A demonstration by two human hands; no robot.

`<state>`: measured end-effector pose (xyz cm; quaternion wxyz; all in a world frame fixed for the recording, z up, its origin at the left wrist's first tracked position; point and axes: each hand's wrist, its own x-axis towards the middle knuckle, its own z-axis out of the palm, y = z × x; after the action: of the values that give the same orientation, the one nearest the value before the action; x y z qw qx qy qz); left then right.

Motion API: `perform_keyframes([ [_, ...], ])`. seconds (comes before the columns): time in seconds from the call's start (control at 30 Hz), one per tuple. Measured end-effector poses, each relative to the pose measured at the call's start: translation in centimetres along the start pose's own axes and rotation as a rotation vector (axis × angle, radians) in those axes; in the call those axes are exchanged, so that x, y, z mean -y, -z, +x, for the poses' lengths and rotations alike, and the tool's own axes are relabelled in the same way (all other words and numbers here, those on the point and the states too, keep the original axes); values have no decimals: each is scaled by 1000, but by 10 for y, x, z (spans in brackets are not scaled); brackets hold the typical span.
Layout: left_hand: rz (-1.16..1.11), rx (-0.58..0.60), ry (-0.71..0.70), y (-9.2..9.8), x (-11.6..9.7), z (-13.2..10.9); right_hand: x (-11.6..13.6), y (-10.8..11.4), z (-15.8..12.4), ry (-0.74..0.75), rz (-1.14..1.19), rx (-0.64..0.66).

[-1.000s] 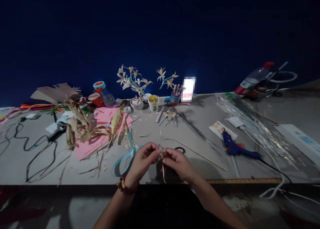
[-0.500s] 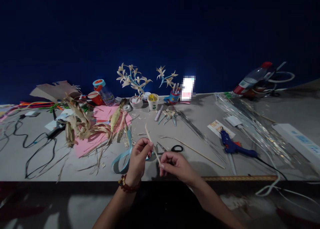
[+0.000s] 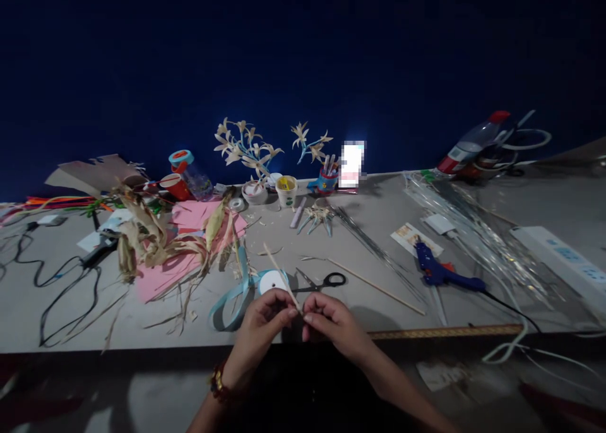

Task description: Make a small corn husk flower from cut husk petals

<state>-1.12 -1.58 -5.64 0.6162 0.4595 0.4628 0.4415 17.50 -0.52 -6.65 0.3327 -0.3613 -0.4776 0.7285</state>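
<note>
A narrow pale strip of corn husk (image 3: 278,270) slants up and away from my fingers above the table. My left hand (image 3: 266,318) is closed, pinching the strip near its lower end between thumb and fingers. Beside it, almost touching, my right hand (image 3: 337,324) pinches the very bottom of the same strip. Just beyond my left hand lies a roll of light blue tape (image 3: 273,281) with a white face, a loose blue loop (image 3: 218,312) to its left. Black-handled scissors (image 3: 335,279) rest beyond my right hand, and a thin stick (image 3: 376,286) lies to their right.
Dried corn husks (image 3: 149,243) cover pink paper (image 3: 156,280) on the left. Husk flowers (image 3: 249,146) stand at the back near a paper cup (image 3: 286,196). On the right lie wires (image 3: 374,247), a blue glue gun (image 3: 442,272) with its cord, and a power strip (image 3: 558,256).
My left hand has slid down the strip to meet my right hand, uncovering the tape roll. The strip's tip has shifted left and lower.
</note>
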Motion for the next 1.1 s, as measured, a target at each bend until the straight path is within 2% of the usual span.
perform_keyframes([
  [0.13,23,-63,-17,-10,6,-5,-7,-11,-1,68,-32,-89],
  [0.23,141,-72,-105,-13,7,-7,-10,-7,-4,176,-304,-149],
  [0.3,203,-58,-145,-12,8,-8,-7,9,-8,269,-609,-229],
  [0.37,192,-26,-128,-11,9,-9,-3,34,-15,343,-898,-411],
  [0.43,132,9,-92,-10,10,-9,0,65,-23,345,-1091,-615],
  [0.5,76,28,-65,-10,12,-9,-1,92,-31,279,-1263,-736],
  [0.6,48,50,-24,-13,14,-6,-9,119,-38,222,-1331,-764],
  [0.73,1,47,27,-20,13,1,-18,132,-39,227,-1263,-799],
  [0.83,-56,26,45,-24,12,6,-17,124,-38,239,-1197,-847],
  [0.93,-77,30,50,-27,12,10,-9,92,-35,270,-977,-796],
  [0.97,-78,32,54,-28,12,11,-6,77,-33,272,-829,-722],
  [1.07,-63,39,70,-29,11,11,1,32,-21,200,-489,-356],
  [1.1,-53,43,75,-29,10,10,1,21,-16,190,-426,-302],
])
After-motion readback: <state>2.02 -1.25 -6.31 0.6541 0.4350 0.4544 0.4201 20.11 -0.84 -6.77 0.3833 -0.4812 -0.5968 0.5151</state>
